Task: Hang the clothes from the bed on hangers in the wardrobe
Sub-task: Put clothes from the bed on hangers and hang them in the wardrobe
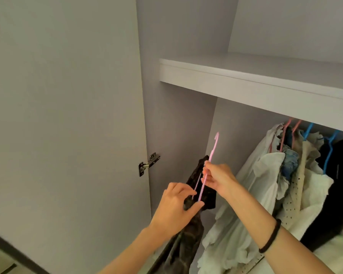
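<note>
Right hand [218, 177] grip pinches thin pink plastic hanger [210, 161], hook at 12 o'clock. Left hand [175, 204] grip clamps dark brown patterned garment [188, 240], hanging at 6 o'clock.

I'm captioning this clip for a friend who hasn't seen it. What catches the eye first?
Centre frame, the right hand grips a pink hanger while the left hand holds a dark garment draped on it. To the right, clothes on pink and blue hangers crowd beneath the white shelf.
</note>
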Motion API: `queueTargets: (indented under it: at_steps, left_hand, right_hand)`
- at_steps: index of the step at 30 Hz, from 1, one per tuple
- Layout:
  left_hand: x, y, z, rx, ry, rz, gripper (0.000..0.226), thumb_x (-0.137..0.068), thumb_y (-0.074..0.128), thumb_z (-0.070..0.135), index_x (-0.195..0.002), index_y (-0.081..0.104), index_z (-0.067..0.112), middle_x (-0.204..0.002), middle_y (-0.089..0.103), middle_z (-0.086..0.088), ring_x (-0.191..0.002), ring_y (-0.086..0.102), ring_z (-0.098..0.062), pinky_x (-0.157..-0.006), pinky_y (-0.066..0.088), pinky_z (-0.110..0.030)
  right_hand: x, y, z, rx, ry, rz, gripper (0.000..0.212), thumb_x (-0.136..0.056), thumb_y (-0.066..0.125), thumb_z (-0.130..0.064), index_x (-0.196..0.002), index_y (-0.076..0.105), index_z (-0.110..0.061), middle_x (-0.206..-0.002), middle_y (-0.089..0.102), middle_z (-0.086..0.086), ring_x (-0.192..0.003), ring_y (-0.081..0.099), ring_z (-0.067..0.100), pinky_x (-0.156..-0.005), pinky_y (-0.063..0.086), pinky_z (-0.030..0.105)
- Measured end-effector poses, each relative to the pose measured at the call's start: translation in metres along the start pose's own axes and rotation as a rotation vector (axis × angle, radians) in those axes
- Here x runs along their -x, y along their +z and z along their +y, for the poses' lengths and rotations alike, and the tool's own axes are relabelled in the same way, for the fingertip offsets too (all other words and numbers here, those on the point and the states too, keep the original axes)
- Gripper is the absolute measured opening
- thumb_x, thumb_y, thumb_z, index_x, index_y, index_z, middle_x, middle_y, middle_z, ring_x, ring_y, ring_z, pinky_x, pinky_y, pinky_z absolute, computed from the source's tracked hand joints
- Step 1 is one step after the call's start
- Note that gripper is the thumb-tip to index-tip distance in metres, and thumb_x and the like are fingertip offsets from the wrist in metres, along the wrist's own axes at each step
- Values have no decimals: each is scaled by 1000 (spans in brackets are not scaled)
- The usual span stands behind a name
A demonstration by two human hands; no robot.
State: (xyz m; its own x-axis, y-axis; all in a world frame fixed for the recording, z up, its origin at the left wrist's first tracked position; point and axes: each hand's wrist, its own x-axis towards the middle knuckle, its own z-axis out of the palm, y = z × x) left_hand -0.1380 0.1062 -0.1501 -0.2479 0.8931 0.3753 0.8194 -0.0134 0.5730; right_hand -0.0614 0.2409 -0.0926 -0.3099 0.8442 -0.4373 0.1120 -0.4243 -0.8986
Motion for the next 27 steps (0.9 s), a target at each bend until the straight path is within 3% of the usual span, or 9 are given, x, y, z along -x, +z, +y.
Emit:
queueTargets:
  at_steps: [3,7,10,13,16,19,21,25,27]
  left_hand:
    - [11,-20,-21,15,-3,37,52,-87,36,55,-107,67,18,-107,59,9,-106,44,-7,-94,39,-26]
    - [5,-46,-47,-55,-30,44,52,-88,32,44,-112,63,11,-110,61,-4,-105,51,-23,-91,41,-31]
    - [-4,-57,-52,-76,-33,20,46,-91,37,38,-119,60,8,-116,59,-9,-110,50,-28,-94,40,-37]
    - [-4,-56,-57,-97,-24,-33,34,-95,49,21,-127,54,10,-127,53,-9,-120,44,-28,-102,33,-36]
    - [10,-49,-65,-159,-66,-148,46,-95,46,37,-136,44,18,-141,41,-6,-132,33,-25,-109,27,-37]
    - [37,-42,-76,-225,-123,-238,88,-76,7,79,-139,40,26,-146,35,-3,-136,27,-23,-112,24,-41]
    - [58,-42,-86,-243,-166,-242,102,-68,-10,84,-135,43,29,-140,41,1,-132,33,-20,-111,24,-39]
    - [105,-61,-92,-260,-291,-165,98,-70,-8,83,-125,54,30,-119,53,8,-111,48,-13,-97,35,-28]
    - [131,-73,-89,-251,-361,-45,76,-82,13,76,-122,55,27,-116,53,8,-107,49,-12,-95,39,-28]
  right_hand:
    - [6,0,14,39,-9,11,19,-93,55,-15,-82,60,-1,-53,46,2,-41,41,10,-37,37,20]
    - [21,-4,28,138,-64,-30,27,-96,49,-17,-75,58,-2,-46,37,-3,-32,30,6,-31,26,16]
    - [34,-4,37,352,-117,-10,33,-95,52,-27,-68,58,-8,-47,37,-3,-36,29,9,-35,24,19]
    - [52,-2,42,659,-194,11,47,-92,49,-45,-63,59,-10,-54,46,-2,-48,40,14,-48,31,23]
    - [67,0,51,870,-384,51,59,-89,40,-59,-62,55,-9,-61,52,3,-57,47,16,-57,35,28]
    - [76,4,56,974,-593,11,62,-86,39,-63,-51,47,-11,-57,51,8,-51,43,15,-52,33,26]
    - [78,9,56,1002,-689,-61,67,-86,41,-61,-51,52,-5,-52,48,8,-48,42,15,-51,33,25]
    - [79,23,57,891,-757,-255,66,-86,49,-54,-56,59,3,-45,46,4,-46,43,13,-57,40,24]
    - [81,34,64,807,-751,-361,61,-87,54,-47,-49,56,1,-37,40,-6,-40,38,7,-53,36,17]
